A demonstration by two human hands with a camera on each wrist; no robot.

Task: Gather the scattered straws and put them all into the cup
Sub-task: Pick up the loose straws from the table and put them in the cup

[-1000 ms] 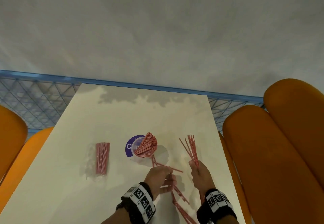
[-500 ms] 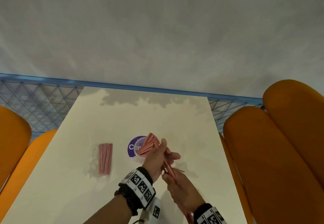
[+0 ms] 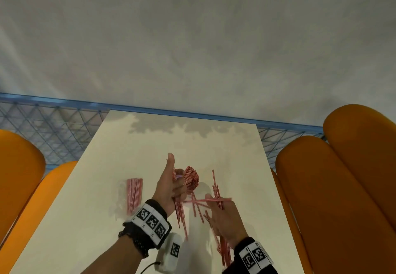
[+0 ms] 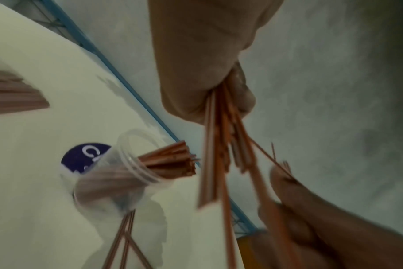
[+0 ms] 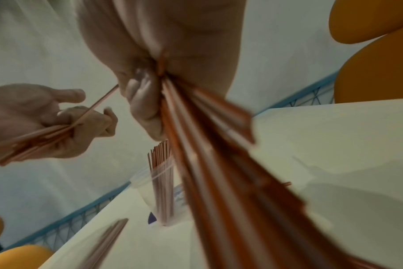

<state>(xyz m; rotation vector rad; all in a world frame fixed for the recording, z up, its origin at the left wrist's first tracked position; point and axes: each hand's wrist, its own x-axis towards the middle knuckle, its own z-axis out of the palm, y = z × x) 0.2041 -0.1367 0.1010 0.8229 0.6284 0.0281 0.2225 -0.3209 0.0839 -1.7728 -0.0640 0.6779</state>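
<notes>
A clear plastic cup (image 4: 117, 178) stands mid-table with several red-and-white straws (image 3: 191, 179) fanned out of its mouth. My left hand (image 3: 173, 188) is just in front of it, thumb up, fingers curled round a bunch of straws (image 4: 219, 145) that hangs toward the table. To the right, my right hand (image 3: 222, 211) grips a second, longer bunch (image 5: 219, 163). One straw (image 3: 207, 200) lies crosswise between the two hands. A few loose straws (image 4: 127, 236) lie on the table by the cup's base.
A flat bundle of straws in a clear sleeve (image 3: 134, 195) lies left of the cup. The white table (image 3: 96, 220) ends at a blue mesh rail (image 3: 53, 128) at the far side. Orange padded seats (image 3: 332, 188) flank it on both sides.
The hands, joined by the cup half a second ago, have parted. The right hand has moved right with its bunch. The left hand stays by the cup, now holding straws.
</notes>
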